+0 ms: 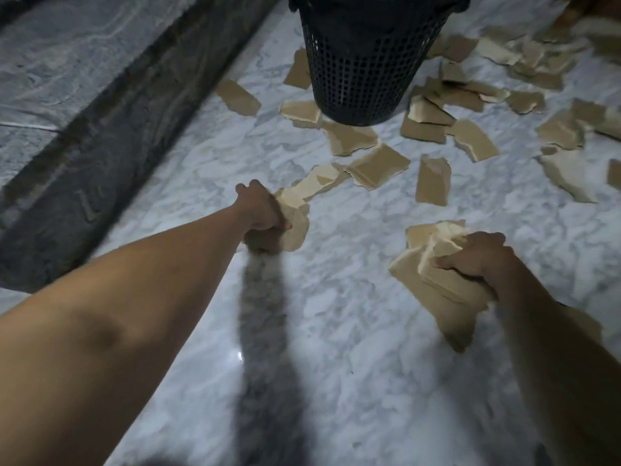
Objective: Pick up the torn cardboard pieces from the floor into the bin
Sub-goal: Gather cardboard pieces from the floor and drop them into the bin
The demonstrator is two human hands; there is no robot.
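Marble floor (336, 314), bin (363, 62) top out of frame

Left hand (260, 216): fingers curled round a pale cardboard piece (297, 227); whether this piece touches the floor cannot be told.
Right hand (477, 260): clutches a cardboard stack (433, 280), thumb pressed on top, sheets fanning out left of and below the grip.
Bin (366, 55): black, perforated, upright, well beyond both grips.
Loose pieces (379, 166): scattered between the grips and the bin, with more beyond and right of the right grip.
Floor (336, 348): white-grey marble beneath both grips.
Dark band (111, 153): runs left of the left grip.
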